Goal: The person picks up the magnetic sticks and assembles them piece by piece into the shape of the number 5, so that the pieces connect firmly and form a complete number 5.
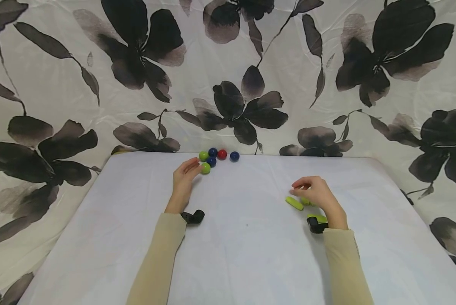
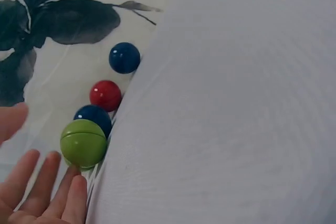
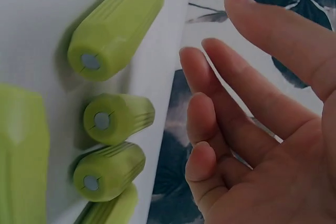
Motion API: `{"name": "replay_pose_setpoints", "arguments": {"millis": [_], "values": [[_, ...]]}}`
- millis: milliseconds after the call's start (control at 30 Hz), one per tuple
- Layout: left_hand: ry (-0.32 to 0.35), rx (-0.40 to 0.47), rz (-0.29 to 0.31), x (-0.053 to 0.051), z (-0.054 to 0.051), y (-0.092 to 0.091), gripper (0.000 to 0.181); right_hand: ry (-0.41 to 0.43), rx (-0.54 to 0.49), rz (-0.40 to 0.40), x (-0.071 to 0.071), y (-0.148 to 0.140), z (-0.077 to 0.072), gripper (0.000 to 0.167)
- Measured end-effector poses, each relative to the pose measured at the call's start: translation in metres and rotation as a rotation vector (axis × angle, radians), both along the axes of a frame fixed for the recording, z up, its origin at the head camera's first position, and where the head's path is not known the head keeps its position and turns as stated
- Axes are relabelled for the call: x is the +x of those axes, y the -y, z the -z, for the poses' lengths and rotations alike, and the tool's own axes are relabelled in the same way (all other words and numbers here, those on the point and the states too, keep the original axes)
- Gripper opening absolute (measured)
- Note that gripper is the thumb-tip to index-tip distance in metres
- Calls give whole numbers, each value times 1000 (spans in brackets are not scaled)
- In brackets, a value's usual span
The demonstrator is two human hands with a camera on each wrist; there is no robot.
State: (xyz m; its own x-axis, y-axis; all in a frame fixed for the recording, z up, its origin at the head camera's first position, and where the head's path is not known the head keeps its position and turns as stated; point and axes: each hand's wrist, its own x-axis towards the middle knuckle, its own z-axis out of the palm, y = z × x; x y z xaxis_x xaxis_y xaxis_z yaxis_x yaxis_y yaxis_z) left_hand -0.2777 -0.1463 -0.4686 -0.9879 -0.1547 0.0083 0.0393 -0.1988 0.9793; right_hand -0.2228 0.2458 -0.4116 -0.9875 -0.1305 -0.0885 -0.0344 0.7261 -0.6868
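Closely, the left hand (image 1: 184, 180) flanks coloured balls (image 1: 211, 162).

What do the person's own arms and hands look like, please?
The left sleeve and right sleeve are long and beige; the right one has a small dark marking on its outer edge. A black device sits at each wrist. The left hand and right hand are ungloved.

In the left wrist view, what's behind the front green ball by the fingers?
Behind the front green ball, a dark blue ball shows along its upper right edge, and a green sliver peeks out below. The rest of both is covered; anything fully hidden I can't see.
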Motion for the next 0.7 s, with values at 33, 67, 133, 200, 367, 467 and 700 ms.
{"name": "replay_pose_setpoints", "arguments": {"millis": [33,67,133,200,367,467,700], "values": [[-17,-28,4,-1,2,0,49,7,4,0,0,-1,0,30],[-36,-56,11,-2,4,-1,50,15,5,6,0,-1,1,29],[-62,-116,16,-2,7,-1,50,25,15,11,1,-2,2,27],[-85,-162,23,-2,9,-1,51,37,22,3,1,-3,4,25],[-109,-356,65,0,13,1,53,66,29,-17,0,-2,8,20],[-137,-447,75,0,14,1,54,76,37,-14,1,-1,9,18],[-202,-565,42,-3,17,0,50,89,50,-17,1,3,8,14]]}}
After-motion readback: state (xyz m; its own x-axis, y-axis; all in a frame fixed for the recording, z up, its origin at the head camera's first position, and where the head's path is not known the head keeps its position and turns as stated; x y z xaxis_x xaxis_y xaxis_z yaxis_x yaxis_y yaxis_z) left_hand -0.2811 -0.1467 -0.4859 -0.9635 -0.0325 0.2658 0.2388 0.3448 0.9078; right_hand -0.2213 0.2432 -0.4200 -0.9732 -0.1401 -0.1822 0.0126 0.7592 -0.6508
